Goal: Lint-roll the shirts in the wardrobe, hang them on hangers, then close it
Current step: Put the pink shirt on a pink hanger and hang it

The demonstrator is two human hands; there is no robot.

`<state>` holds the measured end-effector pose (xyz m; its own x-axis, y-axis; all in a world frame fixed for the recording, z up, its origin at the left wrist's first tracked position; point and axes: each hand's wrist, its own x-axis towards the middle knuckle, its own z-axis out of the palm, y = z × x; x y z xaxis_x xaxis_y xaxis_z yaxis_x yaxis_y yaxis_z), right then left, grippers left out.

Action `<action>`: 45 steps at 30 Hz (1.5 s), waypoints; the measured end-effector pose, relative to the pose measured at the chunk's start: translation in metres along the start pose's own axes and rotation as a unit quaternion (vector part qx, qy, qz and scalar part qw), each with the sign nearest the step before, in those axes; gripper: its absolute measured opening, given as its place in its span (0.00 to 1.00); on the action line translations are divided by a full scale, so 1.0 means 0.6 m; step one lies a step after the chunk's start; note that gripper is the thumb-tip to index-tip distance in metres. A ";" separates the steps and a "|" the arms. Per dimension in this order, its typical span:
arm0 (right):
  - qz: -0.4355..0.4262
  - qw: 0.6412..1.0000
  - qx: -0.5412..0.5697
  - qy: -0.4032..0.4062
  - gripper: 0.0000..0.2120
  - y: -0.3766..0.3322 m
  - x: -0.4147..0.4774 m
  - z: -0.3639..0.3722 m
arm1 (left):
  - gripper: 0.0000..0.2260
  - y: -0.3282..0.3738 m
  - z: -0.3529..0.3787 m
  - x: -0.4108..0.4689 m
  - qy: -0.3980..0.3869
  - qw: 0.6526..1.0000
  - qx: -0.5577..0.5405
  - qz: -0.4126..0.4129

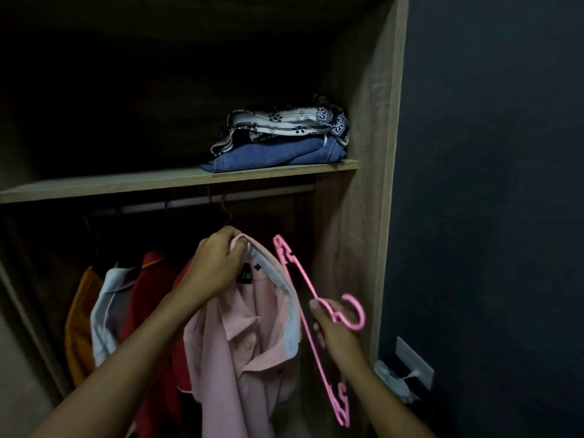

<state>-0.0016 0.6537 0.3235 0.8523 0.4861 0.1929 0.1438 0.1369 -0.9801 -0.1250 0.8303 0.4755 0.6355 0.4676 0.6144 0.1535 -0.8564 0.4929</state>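
A pale pink shirt (240,349) with a grey-lined collar hangs down in front of the open wardrobe. My left hand (215,263) grips it at the top of the collar, just below the hanging rail (202,200). My right hand (335,330) holds a pink plastic hanger (303,279) near its hook, to the right of the shirt. The hanger is tilted on end, one arm pointing up and the other down. It is outside the shirt, not inside the collar.
On the rail to the left hang a red shirt (151,295), a white-grey one (107,311) and an orange one (79,327). Folded clothes (278,143) lie on the shelf (126,184) above. The wardrobe's right side panel (363,216) meets a dark wall with a plugged-in socket (414,361).
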 end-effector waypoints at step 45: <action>-0.297 0.843 -0.365 -0.259 0.15 -0.384 0.012 -0.007 | 0.15 0.022 -0.306 -0.029 -0.194 0.977 0.087 -0.037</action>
<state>-0.0266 0.6222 0.5504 0.2137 0.8563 0.4701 0.9008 0.0135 -0.4340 -0.2730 0.8512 0.5846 0.8512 0.4404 0.2855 0.3141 -0.8633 0.3950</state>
